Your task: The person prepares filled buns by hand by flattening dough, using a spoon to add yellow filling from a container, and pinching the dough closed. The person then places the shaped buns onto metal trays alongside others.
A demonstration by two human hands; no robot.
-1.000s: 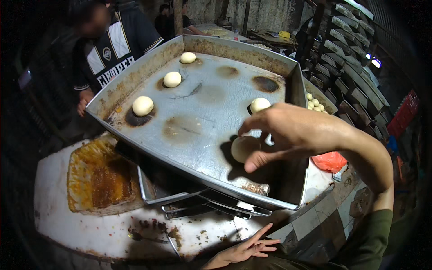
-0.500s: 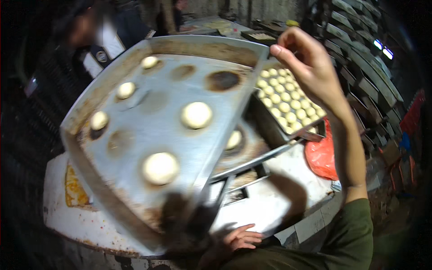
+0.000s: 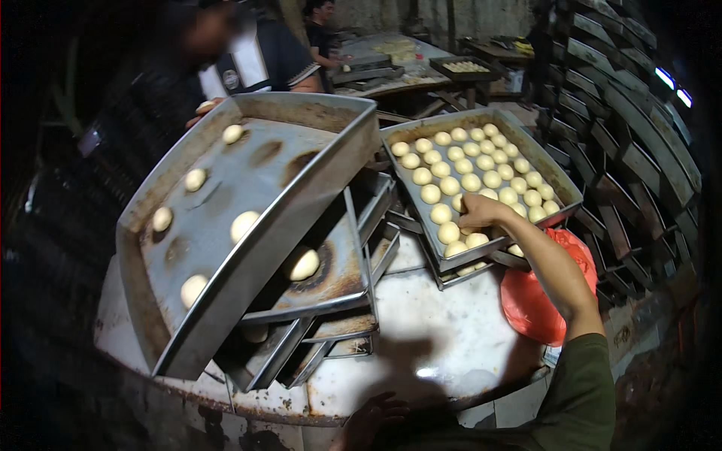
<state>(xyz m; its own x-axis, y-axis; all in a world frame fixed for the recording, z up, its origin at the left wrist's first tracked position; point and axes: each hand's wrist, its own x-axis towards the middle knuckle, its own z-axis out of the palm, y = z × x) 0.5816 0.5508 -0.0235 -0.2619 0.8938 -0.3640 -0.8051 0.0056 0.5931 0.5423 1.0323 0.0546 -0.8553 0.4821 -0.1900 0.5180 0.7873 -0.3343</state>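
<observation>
1. Chg: R hand (image 3: 481,213) was over sparse tray (image 3: 301,218) 1 s ago; now down among dough balls (image 3: 471,183) in full tray (image 3: 553,161), approx. 2 o'clock. Work appears to have moved there.
2. R hand: fingers bunched, pointing down; can't tell if gripping a ball. L hand (image 3: 380,412): 6 o'clock, dim; opening/hold unclear.
3. Sparse tray, 9 o'clock: 5 balls vis. Shifted, baring lower tray (image 3: 338,255), w/ 1 ball vis.
4. Full tray: close rows; red bag (image 3: 541,297) at its 5 o'clock, on surface (image 3: 436,316).

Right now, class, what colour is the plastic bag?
The plastic bag is orange-red; the head view shows it best.
</observation>
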